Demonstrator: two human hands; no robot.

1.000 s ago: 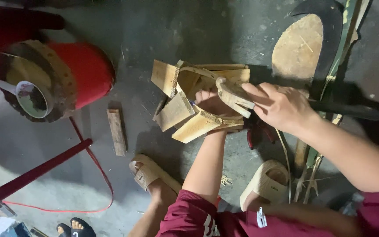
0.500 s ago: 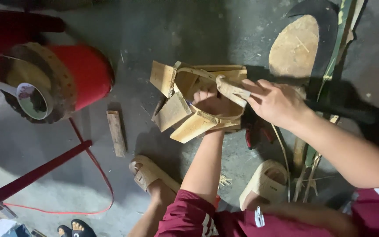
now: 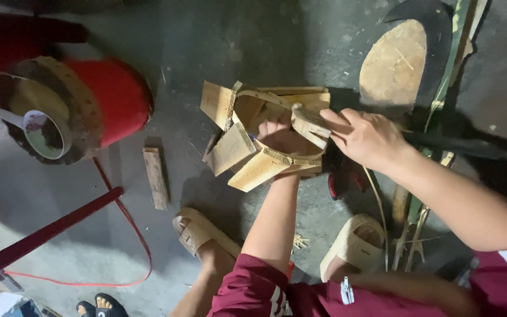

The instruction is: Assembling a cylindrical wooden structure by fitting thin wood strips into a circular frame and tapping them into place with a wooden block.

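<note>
Centre frame, above the concrete floor point(image 3: 300, 35): left hand point(image 3: 280, 138) is clenched inside the bundle of bamboo slats point(image 3: 253, 138), gripping it from within. Right hand point(image 3: 365, 138) pinches the curved strip point(image 3: 309, 123) at the bundle's right edge. Judgement: keep the left grip firm, feed the strip snug, fingers clear of splintered edges.

A single head-worn camera looked almost straight down from above the person, close enough that both forearms filled the lower right of the frame. The bundle point(image 3: 265, 132) of bamboo slats sat just above the middle, with the left hand point(image 3: 280, 138) inside it and the right hand point(image 3: 366, 138) at its right. The concrete floor point(image 3: 206, 41) lay all around the bundle, the person's sandals point(image 3: 356, 243) below it.
</note>
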